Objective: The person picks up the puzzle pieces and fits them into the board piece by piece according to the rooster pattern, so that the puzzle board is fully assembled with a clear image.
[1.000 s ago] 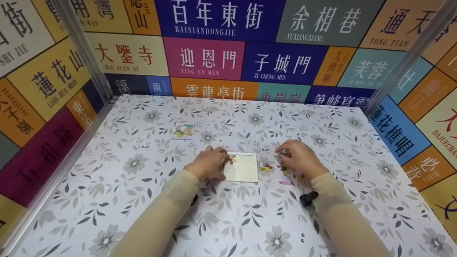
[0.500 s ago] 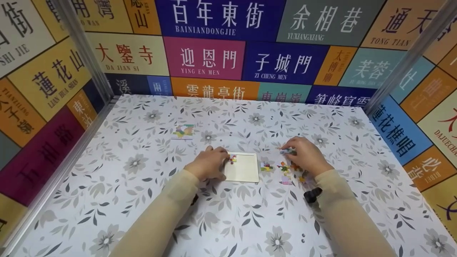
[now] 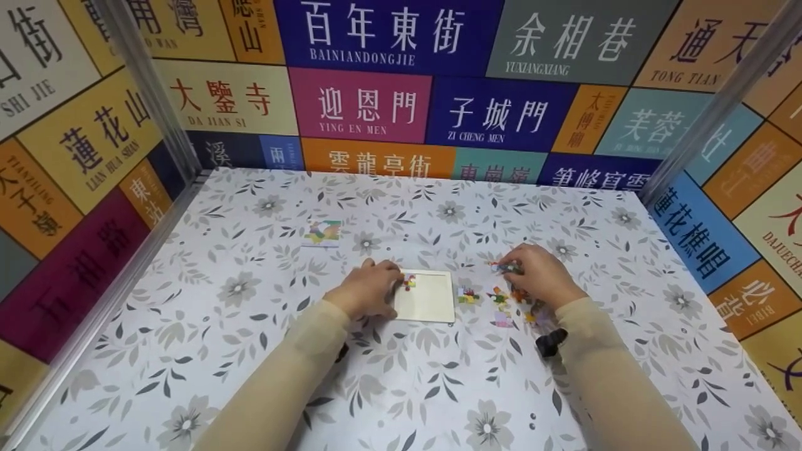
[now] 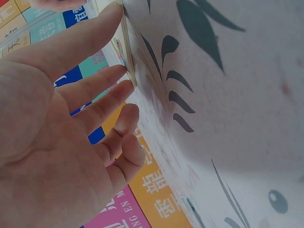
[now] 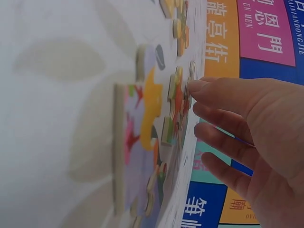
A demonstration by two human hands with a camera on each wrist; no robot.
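Note:
In the head view, my left hand [image 3: 366,290] rests at the left side of a cream puzzle tray [image 3: 425,305], its thumb and fingertips against that edge. The left wrist view shows those fingers fairly straight, with the outer two bent and touching nothing. One small colourful puzzle piece [image 3: 409,281] sits in the tray's upper left corner. To the right of the tray, my right hand [image 3: 544,275] pinches a bluish puzzle piece [image 3: 505,267] low over the table. The thumb tip meets that piece in the right wrist view; the index finger is mostly hidden.
Between tray and right hand lie several loose puzzle pieces, among them a yellow-green piece [image 3: 467,295] and a pink piece [image 3: 502,320]. A square picture card [image 3: 322,232] lies farther back on the left. Sign-covered walls [image 3: 363,103] enclose the flower-patterned table [image 3: 401,382].
My right hand has shifted to the right and uncovered more of the loose pieces; the bluish piece now shows at its fingertips. My left hand and the tray hold their place.

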